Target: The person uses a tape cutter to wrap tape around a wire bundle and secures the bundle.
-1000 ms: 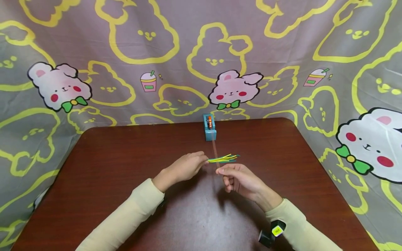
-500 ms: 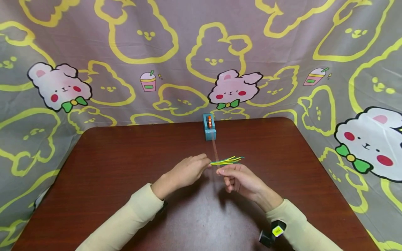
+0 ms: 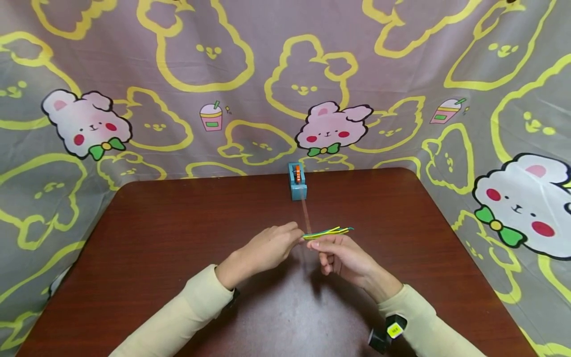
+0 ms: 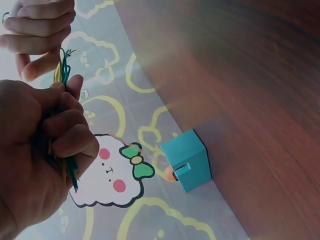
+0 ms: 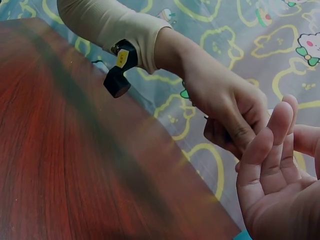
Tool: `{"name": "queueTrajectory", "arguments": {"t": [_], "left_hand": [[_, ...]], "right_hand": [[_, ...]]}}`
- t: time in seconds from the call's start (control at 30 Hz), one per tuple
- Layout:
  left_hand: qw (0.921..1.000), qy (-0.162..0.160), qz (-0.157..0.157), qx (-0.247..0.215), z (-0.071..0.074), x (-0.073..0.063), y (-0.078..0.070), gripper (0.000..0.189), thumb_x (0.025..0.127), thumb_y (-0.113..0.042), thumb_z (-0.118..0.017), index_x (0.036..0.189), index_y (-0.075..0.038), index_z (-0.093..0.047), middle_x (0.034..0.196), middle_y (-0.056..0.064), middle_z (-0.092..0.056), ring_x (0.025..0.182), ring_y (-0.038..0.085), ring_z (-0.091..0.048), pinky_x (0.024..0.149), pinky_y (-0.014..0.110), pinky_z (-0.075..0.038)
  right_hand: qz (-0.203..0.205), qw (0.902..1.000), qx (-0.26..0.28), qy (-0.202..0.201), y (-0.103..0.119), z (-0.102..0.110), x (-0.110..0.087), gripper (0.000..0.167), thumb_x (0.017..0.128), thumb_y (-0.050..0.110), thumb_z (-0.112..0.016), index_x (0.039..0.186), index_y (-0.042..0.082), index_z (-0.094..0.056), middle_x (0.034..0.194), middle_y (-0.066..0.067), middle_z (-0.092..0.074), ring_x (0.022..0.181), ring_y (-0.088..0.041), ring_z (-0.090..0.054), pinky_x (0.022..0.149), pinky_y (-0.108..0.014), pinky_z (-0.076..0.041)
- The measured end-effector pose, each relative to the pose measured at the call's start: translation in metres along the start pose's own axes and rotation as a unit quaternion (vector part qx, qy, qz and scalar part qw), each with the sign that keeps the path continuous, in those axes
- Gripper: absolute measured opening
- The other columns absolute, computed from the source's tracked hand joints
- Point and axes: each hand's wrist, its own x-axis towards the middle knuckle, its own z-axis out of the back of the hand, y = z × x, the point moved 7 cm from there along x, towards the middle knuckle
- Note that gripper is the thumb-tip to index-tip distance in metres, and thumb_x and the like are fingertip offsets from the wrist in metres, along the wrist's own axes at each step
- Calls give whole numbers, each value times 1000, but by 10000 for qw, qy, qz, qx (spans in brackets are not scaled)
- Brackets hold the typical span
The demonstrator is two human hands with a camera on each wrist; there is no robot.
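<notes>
My left hand (image 3: pixel 269 248) grips a thin bundle of yellow and green wires (image 3: pixel 329 233), whose loose ends point right in the head view. In the left wrist view, its curled fingers (image 4: pixel 75 140) wrap the bundle, and the other ends of the wires (image 4: pixel 72 175) stick out below. Thumb and forefinger of my right hand (image 3: pixel 345 258) pinch the free end of a clear tape strip (image 3: pixel 305 210). That strip stretches taut from a blue tape dispenser (image 3: pixel 299 192) with an orange core. The wires cross the tape close to my right fingertips.
A dark reddish-brown wooden table (image 3: pixel 187 213) lies under both hands. Behind it and along its sides hangs a grey cloth (image 3: pixel 254 109) printed with yellow outlines and white rabbits. A black wrist camera (image 3: pixel 385 334) sits at the right cuff.
My left hand has moved right and slightly nearer to me, bringing the wires down along the tape toward my right fingertips. My right hand and the dispenser have stayed almost still.
</notes>
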Motion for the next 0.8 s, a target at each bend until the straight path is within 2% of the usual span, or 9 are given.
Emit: {"name": "queueTrajectory", "arguments": {"t": [0.23, 0.47, 0.8], "left_hand": [[9997, -127, -99, 161, 2, 0, -4, 12, 103, -14, -60, 95, -10, -68, 85, -1, -56, 60, 11, -55, 52, 27, -47], [9999, -93, -74, 55, 4, 1, -4, 11, 102, -14, -60, 95, -10, -68, 84, -2, -54, 61, 9, -52, 53, 24, -45], [9999, -56, -65, -139, 7, 1, -4, 12, 103, -14, -59, 97, -9, -68, 85, -3, -55, 62, 8, -51, 55, 22, -44]], "right_hand": [[73, 9998, -112, -141, -1, 1, -1, 26, 103, 5, -52, 104, 14, -77, 64, 4, -64, 51, -4, -57, 54, -22, -49], [76, 9993, -265, -264, -4, 4, -3, 20, 103, 7, -54, 103, 10, -74, 63, 4, -62, 52, -4, -56, 54, -20, -49], [104, 9963, -627, -582, -10, 10, -2, 19, 102, 7, -56, 101, 11, -75, 63, 4, -62, 54, -6, -56, 54, -20, -49]]}}
